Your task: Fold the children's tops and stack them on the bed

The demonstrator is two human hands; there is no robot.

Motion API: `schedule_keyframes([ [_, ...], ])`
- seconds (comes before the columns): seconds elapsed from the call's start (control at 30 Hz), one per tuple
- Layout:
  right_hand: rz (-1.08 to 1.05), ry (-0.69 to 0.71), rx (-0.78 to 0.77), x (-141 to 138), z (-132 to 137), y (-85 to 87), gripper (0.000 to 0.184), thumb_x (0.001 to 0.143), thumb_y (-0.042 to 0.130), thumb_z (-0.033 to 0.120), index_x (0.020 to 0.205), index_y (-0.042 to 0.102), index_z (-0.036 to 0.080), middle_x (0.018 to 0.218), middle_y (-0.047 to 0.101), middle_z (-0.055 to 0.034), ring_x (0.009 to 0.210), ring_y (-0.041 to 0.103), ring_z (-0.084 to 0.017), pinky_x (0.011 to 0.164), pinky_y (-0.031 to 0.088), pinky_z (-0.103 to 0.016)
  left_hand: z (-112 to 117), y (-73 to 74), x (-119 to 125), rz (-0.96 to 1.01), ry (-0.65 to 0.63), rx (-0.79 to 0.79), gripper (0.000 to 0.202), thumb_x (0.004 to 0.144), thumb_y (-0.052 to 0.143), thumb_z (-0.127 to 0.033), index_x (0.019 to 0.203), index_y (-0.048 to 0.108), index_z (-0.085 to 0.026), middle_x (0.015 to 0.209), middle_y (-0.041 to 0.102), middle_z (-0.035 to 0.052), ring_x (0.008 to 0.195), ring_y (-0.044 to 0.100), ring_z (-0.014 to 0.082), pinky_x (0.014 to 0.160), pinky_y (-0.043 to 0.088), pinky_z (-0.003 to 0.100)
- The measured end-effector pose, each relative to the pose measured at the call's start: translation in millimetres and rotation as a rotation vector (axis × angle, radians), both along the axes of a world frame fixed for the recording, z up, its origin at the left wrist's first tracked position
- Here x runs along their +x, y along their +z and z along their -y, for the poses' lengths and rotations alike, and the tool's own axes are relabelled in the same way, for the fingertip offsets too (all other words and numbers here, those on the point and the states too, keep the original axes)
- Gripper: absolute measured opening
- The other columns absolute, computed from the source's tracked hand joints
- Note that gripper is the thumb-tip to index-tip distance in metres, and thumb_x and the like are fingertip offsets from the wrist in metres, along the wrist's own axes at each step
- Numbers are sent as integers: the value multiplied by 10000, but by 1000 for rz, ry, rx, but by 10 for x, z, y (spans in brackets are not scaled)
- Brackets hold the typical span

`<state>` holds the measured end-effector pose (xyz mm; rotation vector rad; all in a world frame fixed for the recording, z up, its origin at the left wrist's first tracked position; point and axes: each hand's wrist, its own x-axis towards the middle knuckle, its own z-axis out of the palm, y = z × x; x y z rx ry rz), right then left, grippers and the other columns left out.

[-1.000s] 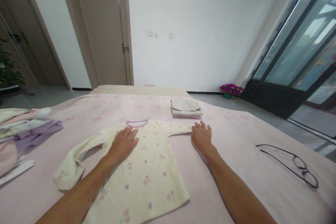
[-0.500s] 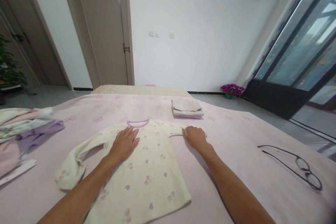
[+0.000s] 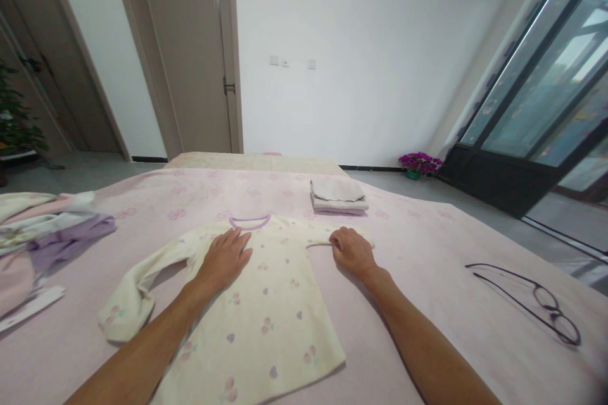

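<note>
A cream long-sleeved child's shirt (image 3: 273, 291) with a cherry and heart print and a purple neckline lies spread out in front of me. My left hand (image 3: 225, 259) rests flat on its upper chest, just below the collar, fingers extended. On the other side, my right hand (image 3: 352, 250) is closed with curled fingers at the sleeve stretched out to the right; the fingertips are partly hidden. The left sleeve (image 3: 128, 304) bends down toward me beside my left forearm.
Beyond my right hand sits a stack of folded cloth (image 3: 338, 196). Eyeglasses (image 3: 546, 307) lie at the right of the pink floral tablecloth (image 3: 413, 304). Loose clothes (image 3: 71, 237) are heaped at the left edge, with a white strip (image 3: 35, 309) beside them.
My right hand's fingers have curled slightly more at the sleeve. The left hand and the shirt stay practically where they were.
</note>
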<state>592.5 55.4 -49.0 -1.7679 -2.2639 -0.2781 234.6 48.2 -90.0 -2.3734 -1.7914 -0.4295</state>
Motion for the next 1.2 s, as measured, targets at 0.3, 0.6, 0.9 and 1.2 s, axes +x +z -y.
schedule_keyframes([
  [0.3, 126, -156, -30, -5, -68, 45, 206, 909, 475, 174, 934, 679, 188, 1007, 667, -108, 951, 598, -249, 776, 403, -337, -9, -27, 0, 21, 5, 5, 479, 977, 434, -380, 1385, 558, -162, 1466, 510, 153, 1385, 419, 298, 1149, 301, 466],
  [0.6, 91, -11, -157, -146, -73, 20, 427, 1045, 283, 365, 1222, 626, 182, 1302, 625, -135, 1207, 570, -249, 994, 418, -386, 4, -3, 8, 9, 8, 10, 469, 980, 427, -377, 1376, 565, -167, 1458, 518, 156, 1372, 439, 304, 1140, 317, 482],
  [0.9, 151, 356, -132, -584, -381, -91, 388, 1032, 341, 278, 1340, 570, 222, 1536, 414, -112, 1465, 276, -269, 1151, 311, -464, -12, 25, 20, 61, 15, 9, 443, 967, 449, -364, 1349, 584, -186, 1441, 540, 137, 1358, 453, 282, 1138, 323, 460],
  [1.2, 62, 163, -333, -646, -728, -251, 586, 1047, 212, 455, 1539, 302, 150, 1618, 231, -143, 1503, 176, -246, 1188, 204, -456, -28, 11, -26, 50, -23, 25, 439, 969, 432, -357, 1334, 587, -168, 1417, 558, 134, 1334, 477, 270, 1133, 339, 435],
])
